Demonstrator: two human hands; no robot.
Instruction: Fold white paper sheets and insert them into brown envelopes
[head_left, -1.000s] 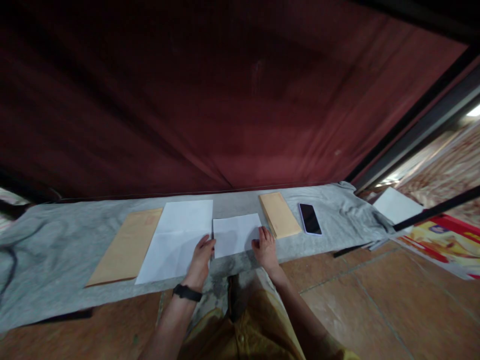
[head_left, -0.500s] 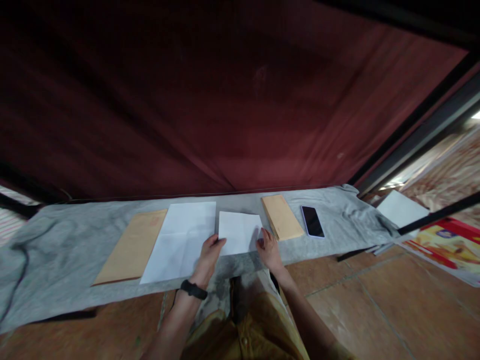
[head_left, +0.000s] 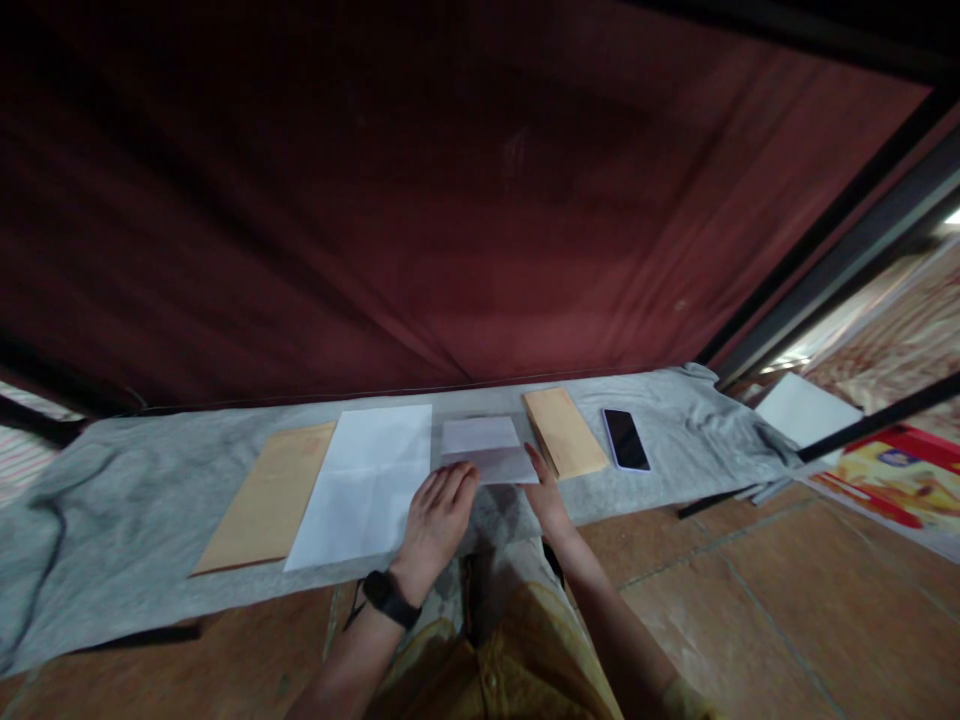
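A folded sheet of white paper [head_left: 481, 436] lies in front of me, its near part bent up and over toward the far side, in shade. My left hand [head_left: 441, 507], with a dark band on the wrist, has its fingers closed over the paper's near left corner. At the near right corner my right hand [head_left: 546, 492] grips the edge, thumb on the right side and other fingers hidden beneath. To the left lies a larger creased white sheet [head_left: 367, 480], overlapping a brown envelope [head_left: 266, 500]. Just right of my right hand rests a stack of smaller brown envelopes [head_left: 566, 432].
A phone [head_left: 625, 440] with a pale purple edge lies right of the small envelopes. Grey cloth [head_left: 697, 430] covers the long narrow bench. Dark red fabric [head_left: 480, 250] hangs behind it. A red printed box [head_left: 907, 480] and white sheet [head_left: 806, 410] are at far right.
The near part of the small white paper has been lifted and bent away from me. My left hand has turned over the corner, and the right fingers have slipped under the edge.
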